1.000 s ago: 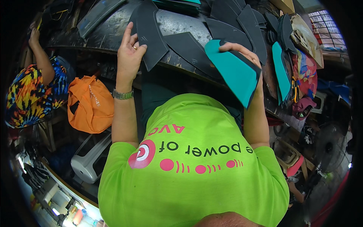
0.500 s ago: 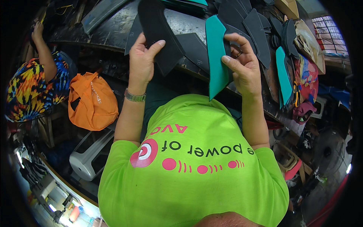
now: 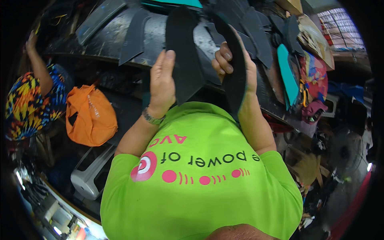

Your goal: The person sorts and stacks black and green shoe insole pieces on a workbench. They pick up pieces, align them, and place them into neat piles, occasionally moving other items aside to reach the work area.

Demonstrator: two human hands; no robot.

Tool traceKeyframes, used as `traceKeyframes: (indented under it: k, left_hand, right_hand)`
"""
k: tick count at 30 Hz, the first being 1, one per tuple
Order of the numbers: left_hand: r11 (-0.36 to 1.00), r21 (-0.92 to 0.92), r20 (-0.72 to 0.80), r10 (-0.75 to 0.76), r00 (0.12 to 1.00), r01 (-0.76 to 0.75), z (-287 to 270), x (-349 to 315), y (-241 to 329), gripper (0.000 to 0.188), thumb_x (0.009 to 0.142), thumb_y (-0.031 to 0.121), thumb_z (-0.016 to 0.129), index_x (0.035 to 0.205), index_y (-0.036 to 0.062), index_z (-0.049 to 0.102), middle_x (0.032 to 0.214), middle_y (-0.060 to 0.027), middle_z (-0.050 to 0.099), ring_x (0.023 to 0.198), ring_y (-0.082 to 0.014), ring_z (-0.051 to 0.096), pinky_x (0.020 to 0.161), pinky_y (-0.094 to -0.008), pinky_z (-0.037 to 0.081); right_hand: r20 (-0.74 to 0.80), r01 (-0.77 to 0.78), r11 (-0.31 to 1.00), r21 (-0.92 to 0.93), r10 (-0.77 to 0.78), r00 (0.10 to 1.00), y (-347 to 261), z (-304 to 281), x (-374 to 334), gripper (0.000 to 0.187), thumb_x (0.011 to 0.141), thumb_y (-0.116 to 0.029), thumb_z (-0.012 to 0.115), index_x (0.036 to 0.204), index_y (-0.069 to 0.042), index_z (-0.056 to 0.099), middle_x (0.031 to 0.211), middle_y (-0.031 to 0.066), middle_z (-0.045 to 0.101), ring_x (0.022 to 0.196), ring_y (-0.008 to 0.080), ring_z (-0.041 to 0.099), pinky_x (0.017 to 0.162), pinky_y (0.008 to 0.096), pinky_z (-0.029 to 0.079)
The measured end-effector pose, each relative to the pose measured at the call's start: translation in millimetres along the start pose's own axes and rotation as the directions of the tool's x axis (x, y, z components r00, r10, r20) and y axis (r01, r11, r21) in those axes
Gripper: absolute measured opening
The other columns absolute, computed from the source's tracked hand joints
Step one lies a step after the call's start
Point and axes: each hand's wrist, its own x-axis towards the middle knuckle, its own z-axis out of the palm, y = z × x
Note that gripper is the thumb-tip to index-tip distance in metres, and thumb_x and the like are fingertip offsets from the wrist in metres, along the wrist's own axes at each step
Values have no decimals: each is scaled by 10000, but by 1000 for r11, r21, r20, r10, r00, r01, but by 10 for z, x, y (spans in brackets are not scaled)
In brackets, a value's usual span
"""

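My left hand [image 3: 162, 84] holds a black curved cut-out piece [image 3: 183, 56] near its left edge, with the thumb on its face. The piece stands upright and tapers to a point at the bottom. To the right, my right hand [image 3: 251, 76] grips a second black cut-out piece [image 3: 235, 70], seen nearly edge-on, with a thin teal edge. Its fingers curl round the left side and its palm is behind the right side. A small gap separates the two pieces. On the table beyond lies another black piece [image 3: 135, 34].
The dark worktable [image 3: 110, 45] carries stacked black pieces [image 3: 256, 38], teal pieces [image 3: 174, 3] and a single teal piece [image 3: 288, 76]. An orange bag [image 3: 92, 118] and a grey plastic stool [image 3: 89, 176] are at left, near a person in a patterned shirt [image 3: 34, 100]. A fan [image 3: 344, 152] stands right.
The right piece has turned from its teal face to its black face. The left piece has swung more upright and moved right, and both hands have turned with their pieces.
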Motion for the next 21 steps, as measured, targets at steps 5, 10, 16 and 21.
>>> traceKeyframes:
  k: [5,10,16,21]
  left_hand:
    - [992,-84,47,-91,995,95,-7,31,-6,258,1064,246,521,1113,31,656,1008,-1,691,871,-53,644,757,-201,521]
    - [996,-57,76,-70,995,75,11,14,-25,262,1068,249,513,1128,34,649,1008,-6,691,868,-57,652,758,-198,526]
    - [986,-106,189,-110,976,132,78,-67,-33,313,1076,263,495,1228,13,607,1054,-22,679,913,-56,632,788,-202,516]
    - [978,196,344,-8,939,-64,192,-142,-129,395,1088,241,447,1394,-10,468,1281,-75,592,1116,-108,587,942,-253,486]
  right_hand:
    - [222,-185,878,442,93,971,-6,-410,42,194,963,-191,612,917,-22,528,675,42,487,609,145,465,657,269,418]
    - [173,-194,895,401,134,976,21,-420,15,231,988,-235,602,952,-19,530,698,43,508,603,120,475,641,257,422]
    - [-179,92,912,-401,-176,968,72,22,-54,402,1006,-181,618,1372,-100,474,744,7,498,633,41,469,578,212,403]
    - [90,236,302,-924,-428,899,267,157,-42,444,965,-64,607,1390,-59,477,998,45,568,854,113,542,767,249,464]
